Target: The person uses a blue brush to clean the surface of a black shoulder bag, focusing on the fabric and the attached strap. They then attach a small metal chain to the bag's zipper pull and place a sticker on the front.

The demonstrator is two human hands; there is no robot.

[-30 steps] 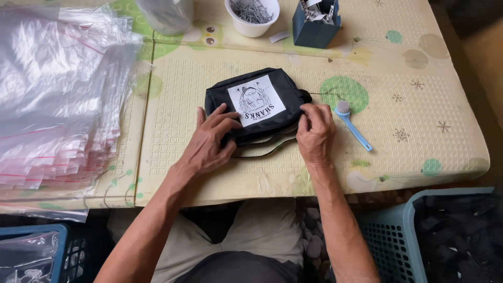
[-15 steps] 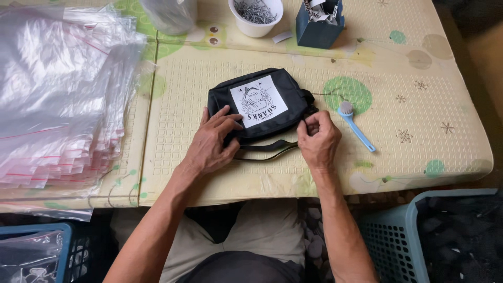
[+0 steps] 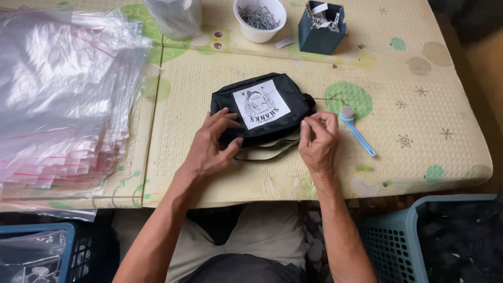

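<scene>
Black pouch with white printed patch lies flat mid-table on the foam mat; left hand spreads its fingers over the near-left corner, pinning it; right hand, fingertips pinched together, apparently works the right-end trim, blue brush just beside.

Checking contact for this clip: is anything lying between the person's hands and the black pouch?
Nothing visible does. The left hand rests directly on the black pouch, and the right hand touches its right edge. The blue brush lies off to the right, apart.
</scene>
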